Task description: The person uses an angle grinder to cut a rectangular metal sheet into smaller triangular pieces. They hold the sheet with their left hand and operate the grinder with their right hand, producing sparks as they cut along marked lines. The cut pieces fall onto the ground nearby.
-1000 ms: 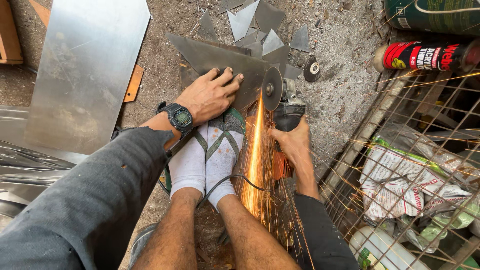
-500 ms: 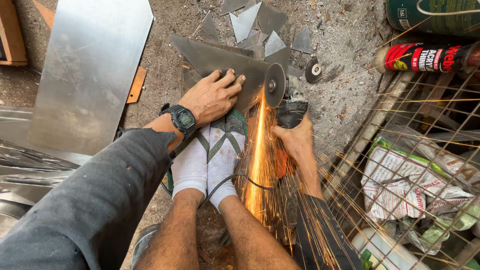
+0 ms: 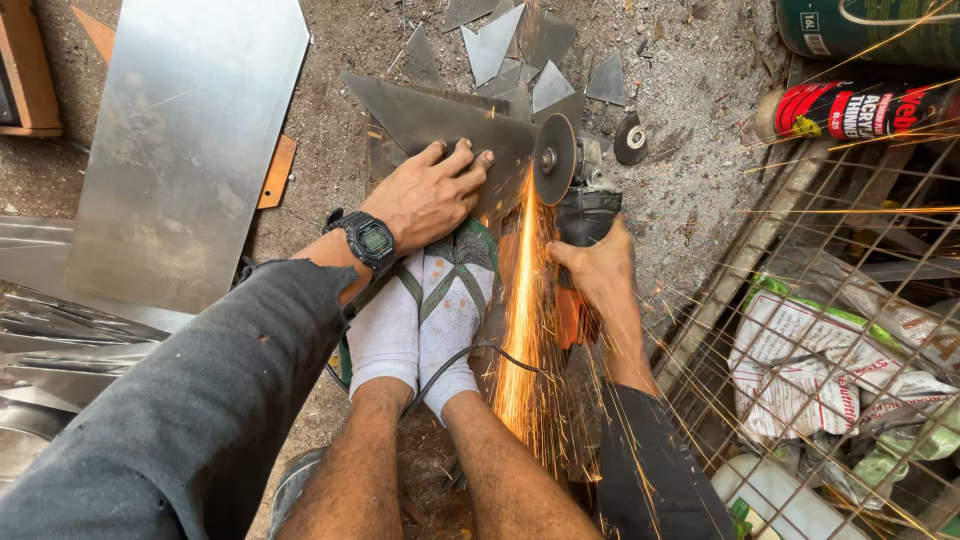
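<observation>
My left hand (image 3: pixel 432 192), with a black wristwatch on the wrist, presses flat on a dark metal sheet piece (image 3: pixel 430 118) lying on the ground. My right hand (image 3: pixel 598 270) grips the body of an angle grinder (image 3: pixel 582 195). Its spinning disc (image 3: pixel 553 158) bites the sheet's right edge and throws a stream of orange sparks (image 3: pixel 520 330) back toward me. Both my feet in white socks and green-strapped sandals (image 3: pixel 430 300) stand on the sheet's near end. The grinder's cable runs over my right ankle.
A large shiny metal sheet (image 3: pixel 185 140) lies to the left, with crumpled sheet metal at the lower left. Cut triangular scraps (image 3: pixel 520 50) and a spare disc (image 3: pixel 630 140) lie beyond the workpiece. A wire mesh rack (image 3: pixel 830 330) with bags and cans stands on the right.
The grinder disc has moved a little farther along the sheet's edge, and the spark stream now sprays wider to the right across the mesh. My left hand keeps pressing the sheet.
</observation>
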